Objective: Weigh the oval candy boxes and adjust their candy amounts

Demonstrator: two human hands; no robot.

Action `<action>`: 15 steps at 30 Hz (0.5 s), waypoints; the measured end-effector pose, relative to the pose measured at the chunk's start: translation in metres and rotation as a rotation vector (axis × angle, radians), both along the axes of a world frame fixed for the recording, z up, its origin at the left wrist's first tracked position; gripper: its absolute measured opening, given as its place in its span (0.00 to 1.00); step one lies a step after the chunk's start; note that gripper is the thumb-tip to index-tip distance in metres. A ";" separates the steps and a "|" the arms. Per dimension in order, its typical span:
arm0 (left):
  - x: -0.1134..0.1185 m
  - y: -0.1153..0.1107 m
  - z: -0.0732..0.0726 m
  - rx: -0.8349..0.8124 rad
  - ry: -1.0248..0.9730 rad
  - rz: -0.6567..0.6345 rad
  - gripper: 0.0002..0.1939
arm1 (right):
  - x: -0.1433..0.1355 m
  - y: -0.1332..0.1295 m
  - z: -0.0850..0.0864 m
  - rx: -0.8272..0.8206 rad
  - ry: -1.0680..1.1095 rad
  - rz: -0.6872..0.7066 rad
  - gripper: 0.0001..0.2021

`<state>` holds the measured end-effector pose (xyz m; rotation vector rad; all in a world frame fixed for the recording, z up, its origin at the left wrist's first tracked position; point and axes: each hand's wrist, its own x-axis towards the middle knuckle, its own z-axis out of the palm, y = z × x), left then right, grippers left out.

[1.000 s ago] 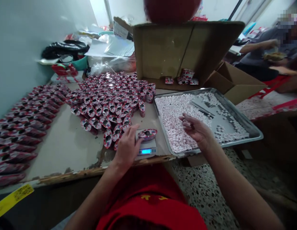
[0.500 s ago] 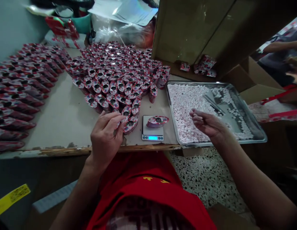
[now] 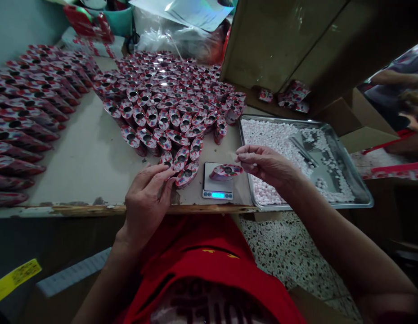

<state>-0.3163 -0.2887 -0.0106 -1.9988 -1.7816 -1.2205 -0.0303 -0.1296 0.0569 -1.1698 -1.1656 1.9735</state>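
A patterned oval container with a dark hole in its top stands on a small digital scale with a lit blue display. My right hand is just right of that container, fingers pinched; what they hold is too small to name. My left hand is at the near edge of a cluster of similar containers, its fingertips beside the nearest container; whether it grips anything is unclear. A metal tray of small white pieces lies partly under my right forearm.
More containers stand in rows on the left. Behind the tray rises a large cardboard box with a few packets at its base. Plastic bags and papers lie at the back. Another person's arm shows at the far right.
My right hand has moved left from over the tray to beside the container on the scale. My left hand has stayed near the closest containers. The view has shifted slightly.
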 end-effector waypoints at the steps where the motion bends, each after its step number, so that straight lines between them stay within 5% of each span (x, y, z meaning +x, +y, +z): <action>1: 0.000 0.000 -0.002 -0.003 -0.006 -0.011 0.10 | -0.002 -0.001 0.000 -0.012 0.002 0.000 0.07; 15: 0.013 0.006 -0.003 0.000 -0.067 -0.072 0.07 | -0.007 -0.005 0.000 0.061 -0.011 0.054 0.09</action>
